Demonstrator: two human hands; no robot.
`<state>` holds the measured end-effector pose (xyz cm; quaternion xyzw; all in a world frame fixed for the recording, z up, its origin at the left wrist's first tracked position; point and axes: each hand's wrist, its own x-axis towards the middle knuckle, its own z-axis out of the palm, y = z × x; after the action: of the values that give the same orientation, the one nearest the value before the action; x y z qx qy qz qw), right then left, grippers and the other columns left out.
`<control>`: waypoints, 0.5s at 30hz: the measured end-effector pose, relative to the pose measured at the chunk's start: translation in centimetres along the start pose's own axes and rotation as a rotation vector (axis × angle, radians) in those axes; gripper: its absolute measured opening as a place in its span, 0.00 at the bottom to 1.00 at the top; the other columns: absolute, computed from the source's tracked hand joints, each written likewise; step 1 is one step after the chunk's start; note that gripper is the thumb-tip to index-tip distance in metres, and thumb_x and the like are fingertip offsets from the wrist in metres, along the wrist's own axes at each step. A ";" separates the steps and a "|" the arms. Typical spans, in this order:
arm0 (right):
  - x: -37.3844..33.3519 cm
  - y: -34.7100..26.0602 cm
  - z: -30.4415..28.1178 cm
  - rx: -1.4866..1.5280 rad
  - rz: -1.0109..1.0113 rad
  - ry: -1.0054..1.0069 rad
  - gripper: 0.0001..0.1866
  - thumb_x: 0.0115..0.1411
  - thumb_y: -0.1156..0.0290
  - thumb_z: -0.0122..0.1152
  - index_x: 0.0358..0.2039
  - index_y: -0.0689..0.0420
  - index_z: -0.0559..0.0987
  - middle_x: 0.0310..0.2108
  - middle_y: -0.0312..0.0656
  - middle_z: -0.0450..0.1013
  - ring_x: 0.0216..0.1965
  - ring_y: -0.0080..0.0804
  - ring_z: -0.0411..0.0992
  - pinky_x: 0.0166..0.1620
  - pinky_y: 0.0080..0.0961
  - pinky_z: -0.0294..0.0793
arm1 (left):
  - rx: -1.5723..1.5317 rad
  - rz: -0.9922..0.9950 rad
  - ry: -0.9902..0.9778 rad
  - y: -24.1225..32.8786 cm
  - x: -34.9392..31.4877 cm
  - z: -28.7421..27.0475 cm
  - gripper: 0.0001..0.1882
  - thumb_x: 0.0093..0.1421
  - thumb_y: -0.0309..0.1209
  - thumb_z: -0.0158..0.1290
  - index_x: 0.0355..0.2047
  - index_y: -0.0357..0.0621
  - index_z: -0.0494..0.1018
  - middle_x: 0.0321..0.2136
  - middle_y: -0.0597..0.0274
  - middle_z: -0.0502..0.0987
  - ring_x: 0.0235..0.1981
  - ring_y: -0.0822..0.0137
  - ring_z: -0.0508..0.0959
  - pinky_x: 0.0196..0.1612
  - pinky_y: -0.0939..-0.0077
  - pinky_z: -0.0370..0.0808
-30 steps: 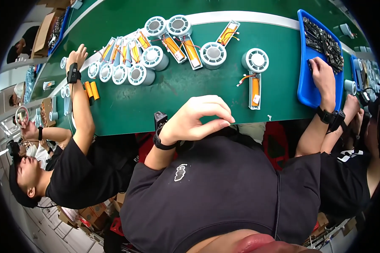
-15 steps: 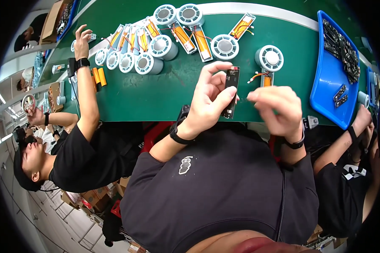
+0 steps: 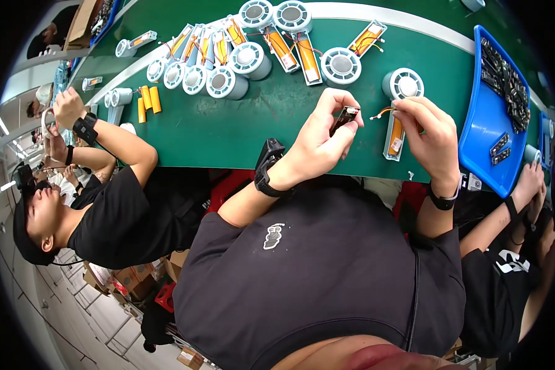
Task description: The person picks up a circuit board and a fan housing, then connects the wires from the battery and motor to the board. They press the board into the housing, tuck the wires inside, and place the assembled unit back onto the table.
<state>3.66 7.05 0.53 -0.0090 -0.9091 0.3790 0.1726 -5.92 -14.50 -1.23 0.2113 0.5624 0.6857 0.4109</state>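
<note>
My left hand (image 3: pixel 317 139) is closed around a narrow black circuit board (image 3: pixel 345 118), tilted so that its end with a light-coloured connector faces up. To the right, my right hand (image 3: pixel 435 132) pinches thin red, yellow and black wires (image 3: pixel 383 112), whose plug end points toward the board but stays apart from it. Those wires belong to a pale blue handheld fan body (image 3: pixel 403 82) with a round grilled head. Its open handle (image 3: pixel 388 152) holds an orange battery (image 3: pixel 396 133) and lies below my right fingers, partly covered by them.
Several similar fan bodies (image 3: pixel 341 66) with exposed batteries line the far side of the green table (image 3: pixel 209 132). A blue tray (image 3: pixel 482 148) of black circuit boards stands at right. Loose orange batteries (image 3: pixel 148 102) lie at left. One co-worker (image 3: pixel 117 209) sits left, another (image 3: pixel 499 246) right.
My left hand has turned the circuit board from upright and face-on to tilted end-up. My right hand has moved right and taken hold of the wires. The view has shifted slightly.
</note>
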 end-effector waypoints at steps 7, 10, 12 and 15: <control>-1.0 0.2 0.8 -0.122 -0.096 -0.049 0.13 0.55 0.83 0.69 0.42 0.61 0.83 0.29 0.43 0.75 0.26 0.32 0.75 0.30 0.24 0.75 | 0.228 0.139 -0.068 -0.9 2.1 0.8 0.13 0.70 0.23 0.47 0.54 0.41 0.68 0.38 0.63 0.71 0.35 0.74 0.70 0.41 0.79 0.69; -1.1 0.6 2.0 -0.136 -0.151 0.014 0.12 0.55 0.84 0.69 0.41 0.61 0.83 0.29 0.43 0.76 0.27 0.32 0.76 0.30 0.23 0.74 | 0.491 0.331 -0.030 -0.4 2.3 0.9 0.11 0.70 0.25 0.50 0.51 0.38 0.71 0.37 0.60 0.72 0.35 0.67 0.72 0.42 0.74 0.71; -0.8 0.7 2.3 -0.012 -0.136 0.135 0.11 0.57 0.84 0.67 0.41 0.62 0.83 0.29 0.44 0.76 0.28 0.34 0.76 0.31 0.23 0.74 | 0.527 0.369 -0.011 -0.4 2.7 0.9 0.11 0.69 0.26 0.50 0.50 0.38 0.72 0.37 0.58 0.72 0.36 0.65 0.73 0.42 0.71 0.72; -0.8 0.8 3.4 0.130 -0.102 0.247 0.09 0.57 0.85 0.67 0.39 0.63 0.83 0.30 0.46 0.77 0.28 0.36 0.77 0.31 0.26 0.75 | 0.582 0.429 -0.018 0.0 2.9 0.6 0.11 0.69 0.27 0.52 0.50 0.37 0.73 0.38 0.55 0.73 0.38 0.61 0.75 0.44 0.67 0.73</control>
<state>3.27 5.19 -2.53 0.0021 -0.8539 0.4237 0.3023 -7.10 -11.76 -1.59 0.4388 0.6733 0.5656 0.1852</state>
